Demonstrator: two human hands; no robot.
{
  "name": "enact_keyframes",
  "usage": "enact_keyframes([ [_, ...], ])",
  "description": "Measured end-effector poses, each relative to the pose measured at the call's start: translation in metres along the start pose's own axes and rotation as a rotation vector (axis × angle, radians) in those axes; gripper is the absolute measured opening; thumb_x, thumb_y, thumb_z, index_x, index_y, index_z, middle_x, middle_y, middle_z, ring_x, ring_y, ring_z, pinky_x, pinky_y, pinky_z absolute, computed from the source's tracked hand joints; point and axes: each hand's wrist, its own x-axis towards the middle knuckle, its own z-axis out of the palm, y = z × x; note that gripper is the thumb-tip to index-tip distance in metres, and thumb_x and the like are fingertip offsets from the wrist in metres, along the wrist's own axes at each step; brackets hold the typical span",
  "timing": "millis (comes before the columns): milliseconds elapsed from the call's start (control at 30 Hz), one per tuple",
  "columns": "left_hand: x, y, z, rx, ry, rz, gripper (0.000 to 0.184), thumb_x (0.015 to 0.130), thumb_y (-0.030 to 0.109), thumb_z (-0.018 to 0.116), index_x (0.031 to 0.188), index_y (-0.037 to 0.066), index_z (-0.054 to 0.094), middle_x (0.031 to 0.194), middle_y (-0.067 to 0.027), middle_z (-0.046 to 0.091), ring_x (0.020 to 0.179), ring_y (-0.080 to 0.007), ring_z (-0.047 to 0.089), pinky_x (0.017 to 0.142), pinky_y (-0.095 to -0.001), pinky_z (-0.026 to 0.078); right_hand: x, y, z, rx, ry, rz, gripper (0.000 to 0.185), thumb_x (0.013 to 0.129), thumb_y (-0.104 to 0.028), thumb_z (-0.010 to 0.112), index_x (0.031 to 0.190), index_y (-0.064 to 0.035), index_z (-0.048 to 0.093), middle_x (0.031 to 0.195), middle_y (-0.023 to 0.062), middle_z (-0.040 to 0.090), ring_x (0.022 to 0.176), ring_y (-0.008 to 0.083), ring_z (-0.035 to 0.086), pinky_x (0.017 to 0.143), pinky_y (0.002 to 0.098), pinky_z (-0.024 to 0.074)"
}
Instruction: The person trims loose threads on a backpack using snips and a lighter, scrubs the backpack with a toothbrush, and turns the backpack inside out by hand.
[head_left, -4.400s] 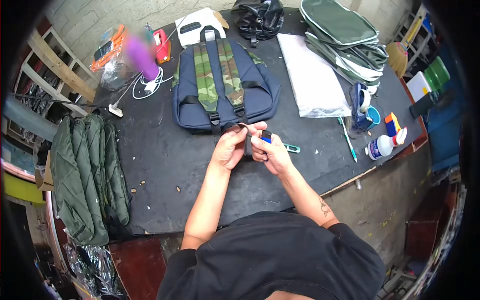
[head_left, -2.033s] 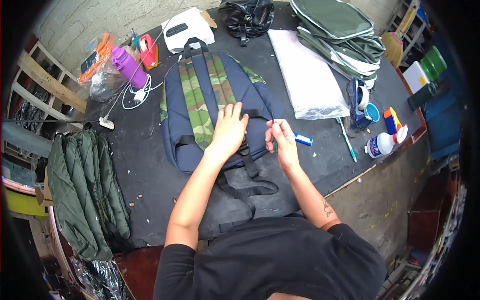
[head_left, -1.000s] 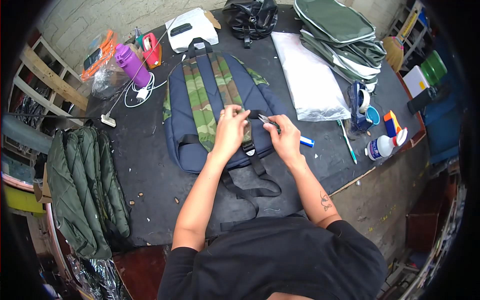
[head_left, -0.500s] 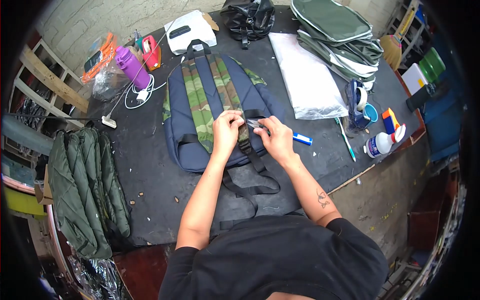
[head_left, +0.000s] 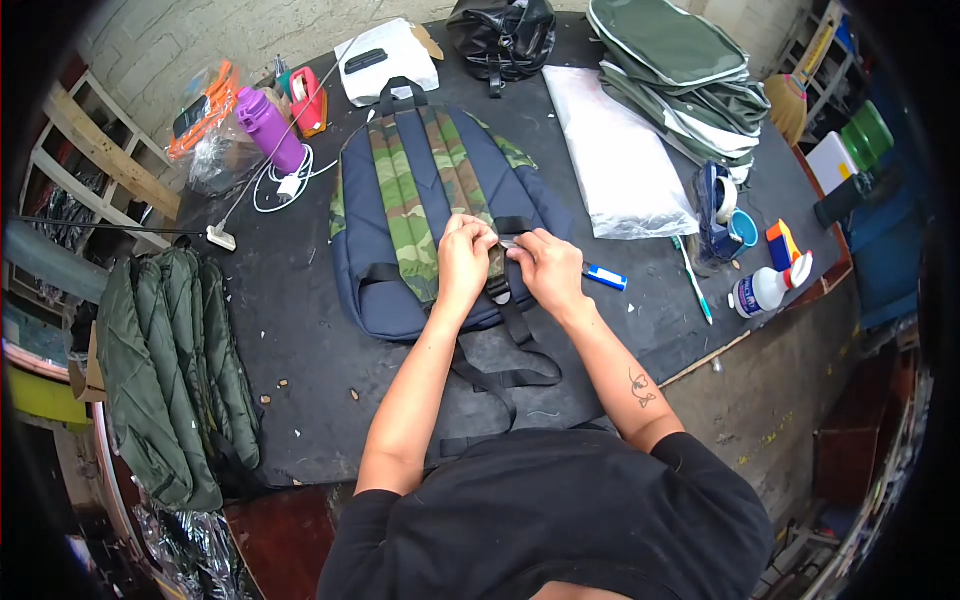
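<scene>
A navy backpack [head_left: 385, 310] with camouflage shoulder straps [head_left: 415, 215] lies on the dark table, straps up. My left hand [head_left: 466, 262] pinches the edge of the right-hand strap, above its black buckle [head_left: 498, 292]. Close beside it, my right hand [head_left: 549, 270] is closed around small metal snips [head_left: 509, 242], whose tips meet the strap at my left fingertips. What lies between the fingertips is too small to tell. Black webbing [head_left: 525, 372] trails from the buckle toward my body. A blue lighter [head_left: 606, 277] lies right of my right hand.
Folded green fabric [head_left: 165, 370] hangs over the left table edge. A purple bottle [head_left: 270, 130] and white cable [head_left: 290, 188] are at back left. A white plastic package [head_left: 625, 160], toothbrush [head_left: 693, 280], tape holder [head_left: 712, 215] and spray bottle [head_left: 765, 292] are on the right.
The lighter was in my right hand and now lies on the table; snips are in that hand. The backpack has come nearer my body. Lately both hands have drawn together at the strap.
</scene>
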Motion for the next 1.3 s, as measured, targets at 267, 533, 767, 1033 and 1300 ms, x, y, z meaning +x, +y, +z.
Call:
enact_keyframes([
  [267, -0.015, 0.004, -0.062, 0.834, 0.517, 0.152, 0.004, 0.081, 0.003, 0.061, 0.082, -0.001, 0.061, 0.088, -0.0071, 0.058, 0.083, -0.0163, 0.056, 0.074, -0.0254, 0.043, 0.008, -0.012, -0.005, 0.918, -0.013, 0.613, 0.019, 0.084, -0.015, 0.066, 0.096, -0.0029, 0.056, 0.079, -0.0004, 0.058, 0.059, 0.0063, 0.052, 0.047, 0.0214, 0.0367],
  [533, -0.039, -0.020, -0.067, -0.995, 0.169, -0.355, 0.003, 0.084, 0.006, 0.064, 0.082, 0.005, 0.063, 0.086, 0.0043, 0.056, 0.085, -0.0078, 0.054, 0.078, -0.0209, 0.039, 0.001, -0.056, 0.008, 1.178, -0.321, 0.832, 0.034, 0.079, -0.010, 0.070, 0.108, -0.0014, 0.055, 0.083, -0.0007, 0.057, 0.061, 0.0001, 0.048, 0.045, 0.0140, 0.0295],
  [767, -0.045, -0.013, -0.032, -0.101, 0.628, -0.004, 0.003, 0.083, 0.003, 0.064, 0.083, 0.000, 0.064, 0.087, -0.0006, 0.060, 0.080, -0.0104, 0.056, 0.072, -0.0241, 0.046, -0.002, -0.061, 0.021, 1.288, -0.383, 0.931, 0.038, 0.072, 0.000, 0.072, 0.108, 0.0025, 0.059, 0.084, -0.0008, 0.058, 0.064, 0.0011, 0.048, 0.051, 0.0156, 0.0370],
  [1033, -0.039, 0.034, -0.037, 0.070, 0.354, 0.071, 0.001, 0.073, 0.001, 0.064, 0.073, 0.001, 0.065, 0.085, -0.0088, 0.062, 0.083, -0.0284, 0.057, 0.079, -0.0352, 0.047, -0.007, -0.075, 0.026, 1.052, -0.051, 0.594, 0.031, 0.072, 0.007, 0.066, 0.102, 0.0042, 0.063, 0.082, -0.0005, 0.058, 0.075, 0.0058, 0.052, 0.071, 0.0194, 0.0441],
  [1300, -0.042, 0.018, -0.033, 0.183, 0.381, 0.037, 0.008, 0.078, -0.003, 0.061, 0.085, -0.003, 0.065, 0.093, -0.0109, 0.065, 0.083, -0.0178, 0.061, 0.079, -0.0253, 0.047, -0.014, -0.061, 0.030, 1.030, -0.173, 0.573, 0.022, 0.074, 0.006, 0.066, 0.096, 0.0037, 0.064, 0.088, 0.0002, 0.061, 0.081, 0.0070, 0.054, 0.073, 0.0226, 0.0445],
])
